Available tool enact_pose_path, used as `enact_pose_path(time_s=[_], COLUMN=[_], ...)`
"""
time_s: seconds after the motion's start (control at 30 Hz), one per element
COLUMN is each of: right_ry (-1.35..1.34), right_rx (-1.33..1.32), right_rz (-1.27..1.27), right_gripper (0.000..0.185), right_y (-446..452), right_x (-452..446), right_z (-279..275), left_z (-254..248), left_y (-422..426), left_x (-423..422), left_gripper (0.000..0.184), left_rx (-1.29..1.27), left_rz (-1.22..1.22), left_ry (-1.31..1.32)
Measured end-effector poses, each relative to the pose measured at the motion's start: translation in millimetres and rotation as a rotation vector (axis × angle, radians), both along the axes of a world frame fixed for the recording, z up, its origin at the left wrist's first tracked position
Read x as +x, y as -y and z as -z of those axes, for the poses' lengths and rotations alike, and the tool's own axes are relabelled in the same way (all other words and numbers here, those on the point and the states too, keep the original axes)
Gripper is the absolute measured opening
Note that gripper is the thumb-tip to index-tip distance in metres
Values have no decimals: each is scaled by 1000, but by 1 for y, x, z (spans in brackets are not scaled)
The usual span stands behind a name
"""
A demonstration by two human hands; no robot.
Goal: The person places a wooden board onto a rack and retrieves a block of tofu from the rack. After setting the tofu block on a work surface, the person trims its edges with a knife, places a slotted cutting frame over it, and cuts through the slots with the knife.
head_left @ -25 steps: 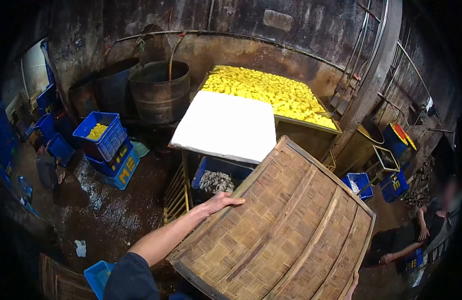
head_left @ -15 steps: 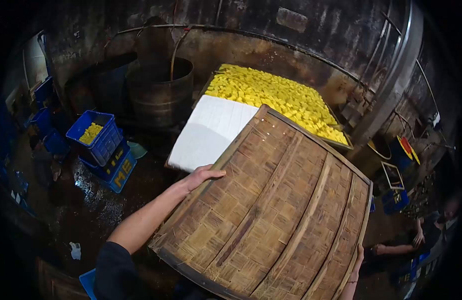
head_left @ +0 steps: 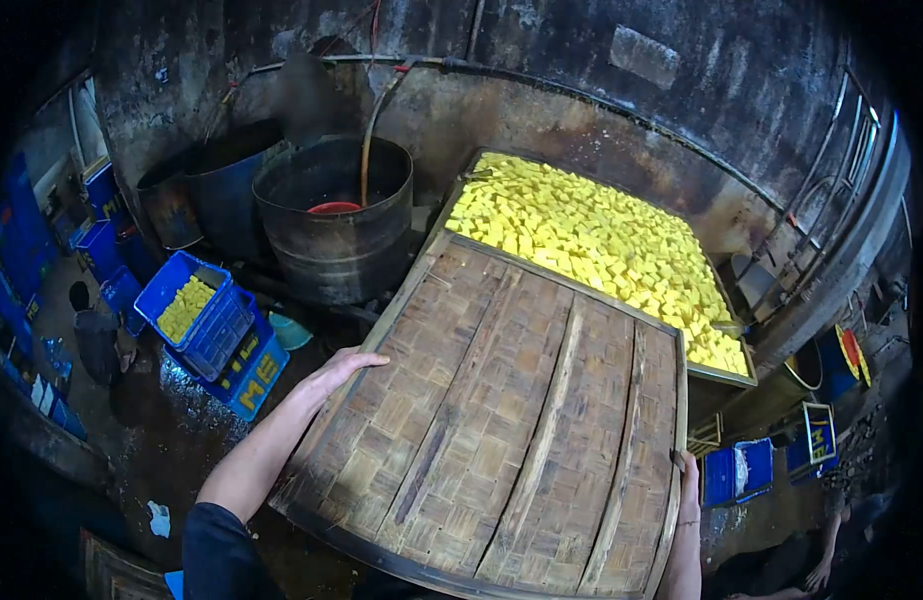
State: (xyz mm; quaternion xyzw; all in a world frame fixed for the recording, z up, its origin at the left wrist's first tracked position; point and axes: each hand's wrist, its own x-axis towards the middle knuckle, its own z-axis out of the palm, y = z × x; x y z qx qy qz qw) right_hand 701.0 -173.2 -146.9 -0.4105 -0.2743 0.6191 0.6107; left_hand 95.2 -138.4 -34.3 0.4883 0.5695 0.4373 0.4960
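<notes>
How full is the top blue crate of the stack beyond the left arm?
Partly full, it seems: yellow pieces lie in the crate, with bare blue inner wall showing above them. Their depth cannot be told.

Yellow "ME": lower blue crate (head_left: 240, 388) of stack, left of L hand (head_left: 334, 378). Yellow "M" (next ltr. unclear): far blue crate (head_left: 104, 190), upper left of same hand. Blue crate (head_left: 812, 450), right of R hand (head_left: 689, 482): ltrs. only partly legible.
</notes>
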Motion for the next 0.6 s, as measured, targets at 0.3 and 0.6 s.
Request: enact_pose_path(time_s=[0.3, 0.6], right_ry=[213, 235], right_rx=[-176, -282], right_rz=[-26, -68], right_gripper=[41, 43], right_y=[7, 4], right_x=[74, 76], right_z=[-34, -64], left_z=[46, 63], left_y=[43, 51], left_x=[54, 82], left_gripper=[49, 43], left_rx=[-277, -226], left_rz=[-54, -122], left_ry=[156, 122])
